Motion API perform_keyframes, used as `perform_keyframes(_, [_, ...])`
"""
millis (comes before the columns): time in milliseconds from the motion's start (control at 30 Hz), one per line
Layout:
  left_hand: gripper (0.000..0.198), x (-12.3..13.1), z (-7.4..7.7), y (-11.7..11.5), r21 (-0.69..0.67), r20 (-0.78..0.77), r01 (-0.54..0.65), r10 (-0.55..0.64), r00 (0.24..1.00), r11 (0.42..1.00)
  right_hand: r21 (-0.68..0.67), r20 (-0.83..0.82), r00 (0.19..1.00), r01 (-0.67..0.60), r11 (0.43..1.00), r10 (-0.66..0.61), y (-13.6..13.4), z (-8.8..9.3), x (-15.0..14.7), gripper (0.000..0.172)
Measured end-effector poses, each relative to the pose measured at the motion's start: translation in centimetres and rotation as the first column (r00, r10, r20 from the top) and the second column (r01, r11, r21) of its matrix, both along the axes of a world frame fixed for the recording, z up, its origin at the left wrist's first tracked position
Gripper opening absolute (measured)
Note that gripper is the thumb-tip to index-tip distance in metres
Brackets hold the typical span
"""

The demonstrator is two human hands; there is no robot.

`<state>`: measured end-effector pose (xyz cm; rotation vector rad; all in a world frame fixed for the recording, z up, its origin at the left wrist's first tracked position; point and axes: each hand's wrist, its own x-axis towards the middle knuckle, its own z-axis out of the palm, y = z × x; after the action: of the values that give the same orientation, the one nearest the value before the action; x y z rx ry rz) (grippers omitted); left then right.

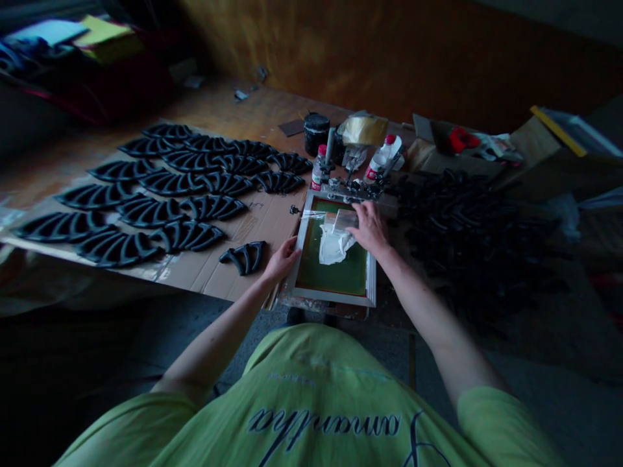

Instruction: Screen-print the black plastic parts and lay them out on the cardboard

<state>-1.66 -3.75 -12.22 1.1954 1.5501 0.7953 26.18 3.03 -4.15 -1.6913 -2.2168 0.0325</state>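
Note:
A screen printing frame (372,279) with a silver rim and green mesh lies in front of me. White ink (335,246) is smeared over the mesh's upper middle. My right hand (370,228) grips a squeegee (344,220), a pale block whose lower edge meets the ink. At the frame's left rim, my left hand (283,261) has its fingers curled against the edge; the fingertips are partly hidden. Left of that hand, a single black ribbed part (243,258) lies on cardboard. A clamp fixture (348,189) stands at the frame's far end.
Rows of black fan-shaped parts (170,181) cover the cardboard (209,275) on the left. A dark heap of similar parts (462,227) is on the right. Behind the frame stand a black tub (316,133), bottles (382,159), tape (365,128) and an open carton (438,152).

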Motion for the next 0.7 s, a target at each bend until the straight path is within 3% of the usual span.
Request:
perform_keyframes(100, [0.061, -0.2, -0.8, 0.3, -0.015, -0.010, 0.011, -0.012, 1.000, 1.000, -0.194, 0.125, 0.990, -0.043, 0.980, 0.068, -0.6, -0.9, -2.8, 0.026])
perform_keyframes(167, [0.060, -0.3, -1.2, 0.4, -0.022, 0.000, 0.009, -0.009, 1.000, 1.000, -0.249, 0.167, 0.978, -0.082, 0.965, 0.126, -2.3, -1.7, -3.4, 0.013])
perform_keyframes(300, [0.063, -0.5, -1.8, 0.5, -0.023, -0.020, 0.051, -0.052, 0.998, 0.998, -0.269, 0.195, 0.908, -0.313, 0.911, 0.370, -6.3, -2.4, -2.6, 0.025])
perform_keyframes(433, [0.064, -0.5, -2.1, 0.5, -0.018, -0.030, 0.068, -0.069, 0.997, 0.998, -0.345, 0.142, 0.822, -0.481, 0.806, 0.551, -6.5, -1.2, -1.3, 0.023])
perform_keyframes(500, [0.063, -0.5, -2.0, 0.5, -0.006, -0.024, 0.067, -0.067, 0.997, 0.998, -0.332, 0.120, 0.843, -0.463, 0.821, 0.524, -5.6, -0.7, -1.3, 0.017])
perform_keyframes(600, [0.062, -0.4, -1.6, 0.4, 0.002, -0.011, 0.061, -0.061, 0.998, 0.998, -0.247, 0.150, 0.903, -0.360, 0.900, 0.402, -5.3, -1.0, -2.0, 0.017])
perform_keyframes(700, [0.062, -0.4, -1.4, 0.3, -0.003, 0.037, 0.058, -0.058, 0.998, 0.998, -0.243, 0.175, 0.900, -0.352, 0.904, 0.398, -6.7, -2.1, -2.3, 0.025])
